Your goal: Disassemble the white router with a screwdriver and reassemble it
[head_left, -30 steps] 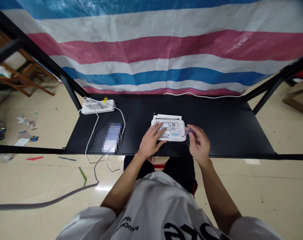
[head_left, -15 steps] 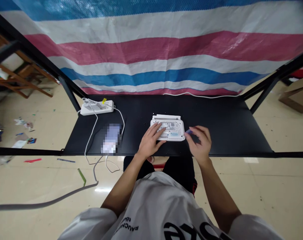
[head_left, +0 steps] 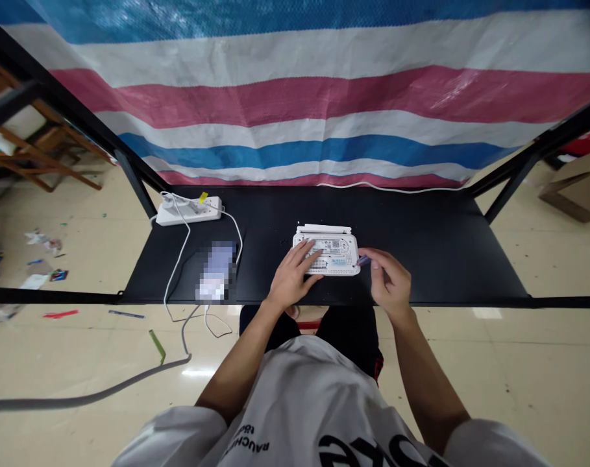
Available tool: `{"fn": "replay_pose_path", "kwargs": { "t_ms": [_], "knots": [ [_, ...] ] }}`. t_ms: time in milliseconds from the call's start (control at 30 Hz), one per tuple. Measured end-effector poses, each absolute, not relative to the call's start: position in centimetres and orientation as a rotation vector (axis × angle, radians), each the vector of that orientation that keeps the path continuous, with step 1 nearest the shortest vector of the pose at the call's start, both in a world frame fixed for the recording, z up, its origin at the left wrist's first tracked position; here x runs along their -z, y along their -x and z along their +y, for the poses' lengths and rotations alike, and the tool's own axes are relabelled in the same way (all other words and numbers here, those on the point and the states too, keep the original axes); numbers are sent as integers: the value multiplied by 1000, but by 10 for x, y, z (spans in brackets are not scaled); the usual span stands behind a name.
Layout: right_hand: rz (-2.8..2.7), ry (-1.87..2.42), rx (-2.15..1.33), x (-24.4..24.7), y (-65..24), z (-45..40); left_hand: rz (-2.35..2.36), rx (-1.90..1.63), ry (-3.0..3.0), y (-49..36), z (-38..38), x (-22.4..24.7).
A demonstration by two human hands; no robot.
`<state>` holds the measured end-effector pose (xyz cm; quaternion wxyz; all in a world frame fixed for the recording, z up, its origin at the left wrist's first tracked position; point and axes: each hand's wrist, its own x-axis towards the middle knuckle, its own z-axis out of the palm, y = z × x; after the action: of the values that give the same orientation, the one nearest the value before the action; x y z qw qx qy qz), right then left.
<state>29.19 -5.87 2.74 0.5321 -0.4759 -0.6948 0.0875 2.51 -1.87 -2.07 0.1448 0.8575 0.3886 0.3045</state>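
Item one, we list the left hand [head_left: 292, 275]: fingers spread, lying flat on the white router [head_left: 338, 258], pressing it to the table, not clamped round it. Item two, the right hand [head_left: 389, 280]: thumb and forefinger pinched together on a small purple stick [head_left: 363, 261], whose tip sits at the router's right edge; whether it touches, we cannot tell. The router lies between the two hands, just ahead of the left palm, label side up, its two antennas [head_left: 324, 228] folded flat along the far edge. The table [head_left: 431, 259] under it is black. Left of the left hand lies a blurred object [head_left: 217, 279], its details hidden, and farther off a white power strip [head_left: 187, 211] with a white cord [head_left: 178, 272]. Ahead of both hands hangs a striped tarp [head_left: 295, 110]. As to progress, we record the router steadied and the stick at its edge; we see no cable in it and no panel off. Anything beyond that we cannot state.
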Motion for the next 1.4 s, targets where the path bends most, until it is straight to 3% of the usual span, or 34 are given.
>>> {"fn": "replay_pose_path", "kwargs": {
  "t_ms": [167,600,933,1100,1300,1400],
  "knots": [
    [-1654,1161,-48,-28,-290,-57,1108,-896,-2475,-25,-18,22],
    [-1385,1163,-111,-35,-294,-57,1120,-884,-2462,-24,-19,21],
    [-1535,1227,-297,-23,-291,-61,1118,-876,-2474,-25,-18,22],
    [-1478,1251,-91,-28,-291,-59,1125,-871,-2470,-25,-18,22],
    [-1566,1232,-326,-34,-290,-58,1127,-863,-2470,-25,-19,21],
    [-1583,1230,-199,-36,-290,-56,1118,-874,-2468,-25,-19,21]
  ]
}}
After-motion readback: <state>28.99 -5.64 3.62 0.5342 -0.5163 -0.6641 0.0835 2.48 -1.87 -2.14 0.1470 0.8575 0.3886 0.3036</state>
